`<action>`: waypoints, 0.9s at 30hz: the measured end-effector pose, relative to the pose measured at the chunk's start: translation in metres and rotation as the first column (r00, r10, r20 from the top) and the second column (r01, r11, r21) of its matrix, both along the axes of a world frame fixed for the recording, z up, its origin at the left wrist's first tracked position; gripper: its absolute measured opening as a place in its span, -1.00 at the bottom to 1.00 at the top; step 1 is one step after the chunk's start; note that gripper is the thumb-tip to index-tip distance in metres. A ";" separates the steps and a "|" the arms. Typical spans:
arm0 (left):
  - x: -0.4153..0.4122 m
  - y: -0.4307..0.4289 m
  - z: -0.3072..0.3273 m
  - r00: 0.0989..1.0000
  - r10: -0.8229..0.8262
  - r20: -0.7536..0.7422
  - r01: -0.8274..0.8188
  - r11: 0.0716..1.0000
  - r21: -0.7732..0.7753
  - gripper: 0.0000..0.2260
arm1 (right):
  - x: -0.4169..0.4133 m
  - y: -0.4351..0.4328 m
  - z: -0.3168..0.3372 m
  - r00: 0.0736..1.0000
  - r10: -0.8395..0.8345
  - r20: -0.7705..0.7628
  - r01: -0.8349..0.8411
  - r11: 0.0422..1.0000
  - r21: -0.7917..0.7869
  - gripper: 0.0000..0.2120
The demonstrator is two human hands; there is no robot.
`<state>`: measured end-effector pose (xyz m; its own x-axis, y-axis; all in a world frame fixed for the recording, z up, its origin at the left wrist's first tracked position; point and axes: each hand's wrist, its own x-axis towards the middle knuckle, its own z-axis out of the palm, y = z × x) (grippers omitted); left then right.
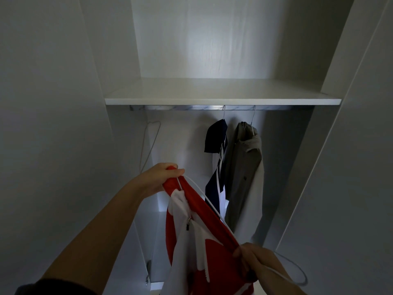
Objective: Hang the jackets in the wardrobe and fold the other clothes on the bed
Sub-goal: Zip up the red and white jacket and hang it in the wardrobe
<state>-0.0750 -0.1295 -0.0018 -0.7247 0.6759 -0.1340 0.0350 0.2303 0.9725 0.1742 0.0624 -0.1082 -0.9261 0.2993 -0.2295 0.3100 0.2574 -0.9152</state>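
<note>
Wardrobe [63,103] open, white panels either side; empty wire hanger [148,143] against left inner wall. Left hand [158,177] closed on upper edge of red-and-white jacket [191,220], raised in front of hanging space. White hanger [209,202] threaded along jacket's top edge, running down to right. Shelf [223,101] above, rail [191,107] just beneath it. Navy-and-white jacket [217,158] and grey jacket [244,173] hang side by side on rail, right of centre. Right hand [255,262] clenched on jacket's lower corner together with hanger wire, hook end looping out beyond it
</note>
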 end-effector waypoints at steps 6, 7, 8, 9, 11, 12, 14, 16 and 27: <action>0.009 0.005 -0.005 0.568 0.026 -0.823 -0.299 0.938 -0.177 -0.59 | 0.004 -0.019 0.025 0.979 0.046 -0.200 -0.001 0.976 0.216 -0.84; 0.010 0.003 -0.007 0.520 0.029 -0.854 -0.302 0.941 -0.151 -0.59 | 0.005 -0.018 0.024 0.982 0.042 -0.184 0.001 0.975 0.224 -0.84; 0.010 0.001 -0.009 0.488 0.026 -0.873 -0.292 0.947 -0.135 -0.59 | 0.004 -0.017 0.024 0.984 0.031 -0.177 0.012 0.972 0.236 -0.84; 0.009 -0.001 -0.009 0.464 0.022 -0.886 -0.283 0.951 -0.124 -0.59 | 0.004 -0.014 0.023 0.984 0.026 -0.176 0.021 0.965 0.261 -0.81; 0.010 -0.004 -0.010 0.411 0.008 -0.912 -0.268 0.957 -0.112 -0.57 | 0.005 -0.013 0.023 0.983 0.052 -0.178 0.006 0.951 0.310 -0.80; 0.011 -0.004 -0.012 0.394 0.011 -0.919 -0.260 0.960 -0.100 -0.56 | 0.007 -0.013 0.023 0.984 0.068 -0.164 -0.011 0.946 0.325 -0.80; 0.013 -0.006 -0.014 0.392 0.022 -0.920 -0.227 0.971 -0.073 -0.53 | 0.009 -0.015 0.025 0.988 0.083 -0.128 -0.036 0.943 0.330 -0.79; 0.017 -0.007 -0.016 0.383 0.019 -0.924 -0.180 0.982 -0.054 -0.50 | 0.010 -0.012 0.020 0.990 0.103 -0.100 -0.064 0.941 0.331 -0.80; 0.037 -0.001 -0.017 0.324 -0.103 -0.940 0.001 0.994 -0.109 -0.54 | 0.021 -0.006 0.031 0.983 0.179 0.037 -0.178 0.887 0.426 -0.77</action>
